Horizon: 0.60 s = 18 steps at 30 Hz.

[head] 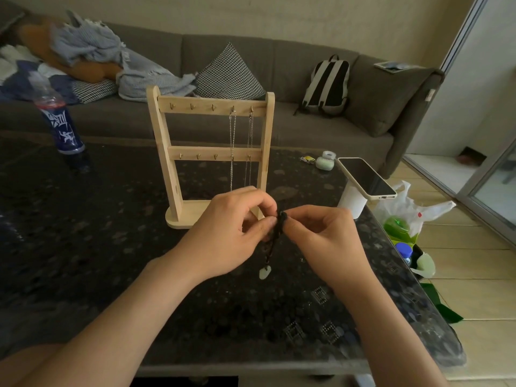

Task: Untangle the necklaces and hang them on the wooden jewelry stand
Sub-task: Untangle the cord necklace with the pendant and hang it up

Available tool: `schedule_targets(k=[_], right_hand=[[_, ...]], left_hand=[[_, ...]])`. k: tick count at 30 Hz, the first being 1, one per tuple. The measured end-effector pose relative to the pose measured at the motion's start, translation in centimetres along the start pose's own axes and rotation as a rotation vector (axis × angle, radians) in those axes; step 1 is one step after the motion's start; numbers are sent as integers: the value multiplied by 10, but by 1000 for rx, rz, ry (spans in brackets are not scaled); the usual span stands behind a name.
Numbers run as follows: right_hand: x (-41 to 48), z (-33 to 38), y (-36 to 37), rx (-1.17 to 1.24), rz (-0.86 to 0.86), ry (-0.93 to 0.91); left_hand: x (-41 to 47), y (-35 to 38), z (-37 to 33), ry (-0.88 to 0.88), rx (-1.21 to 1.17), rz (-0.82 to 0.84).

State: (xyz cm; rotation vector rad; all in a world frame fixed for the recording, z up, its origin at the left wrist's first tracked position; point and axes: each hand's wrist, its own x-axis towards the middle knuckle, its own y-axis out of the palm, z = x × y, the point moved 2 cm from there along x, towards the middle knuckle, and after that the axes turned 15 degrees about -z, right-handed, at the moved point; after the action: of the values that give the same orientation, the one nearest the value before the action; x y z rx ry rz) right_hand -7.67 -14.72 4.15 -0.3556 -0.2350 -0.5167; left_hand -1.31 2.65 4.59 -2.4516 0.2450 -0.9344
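Note:
A wooden jewelry stand (167,141) with two hook rails stands on the dark table (83,247). Two thin silver chains (232,152) hang from the two rightmost hooks of its top rail. In front of the stand's base, my left hand (226,236) and my right hand (321,236) both pinch a dark braided cord necklace (275,241) at its knotted top. The cord hangs down between my hands, and a small pale pendant (264,273) dangles at its lower end just above the table.
A plastic bottle (60,118) stands at the table's back left. A phone (365,177) rests on a white cup, with a small green case (325,162) beside it. A grey sofa (307,79) with cushions and a backpack lies behind. Bags (405,219) sit on the floor at the right.

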Motion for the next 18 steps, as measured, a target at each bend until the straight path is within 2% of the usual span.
schedule_targets(k=[2, 5, 11, 14, 18], right_hand=[[0, 1, 0, 28, -32, 27], [-1, 2, 2, 71, -78, 107], [0, 1, 6, 206, -107, 280], [-1, 0, 7, 269, -113, 324], [-4, 1, 11, 337, -78, 386]], left_hand=[[1, 1, 0, -21, 0, -39], [2, 2, -1, -152, -111, -86], [3, 7, 0, -330, -257, -87], [3, 8, -2, -365, -295, -87], [2, 10, -5, -361, -321, -169]])
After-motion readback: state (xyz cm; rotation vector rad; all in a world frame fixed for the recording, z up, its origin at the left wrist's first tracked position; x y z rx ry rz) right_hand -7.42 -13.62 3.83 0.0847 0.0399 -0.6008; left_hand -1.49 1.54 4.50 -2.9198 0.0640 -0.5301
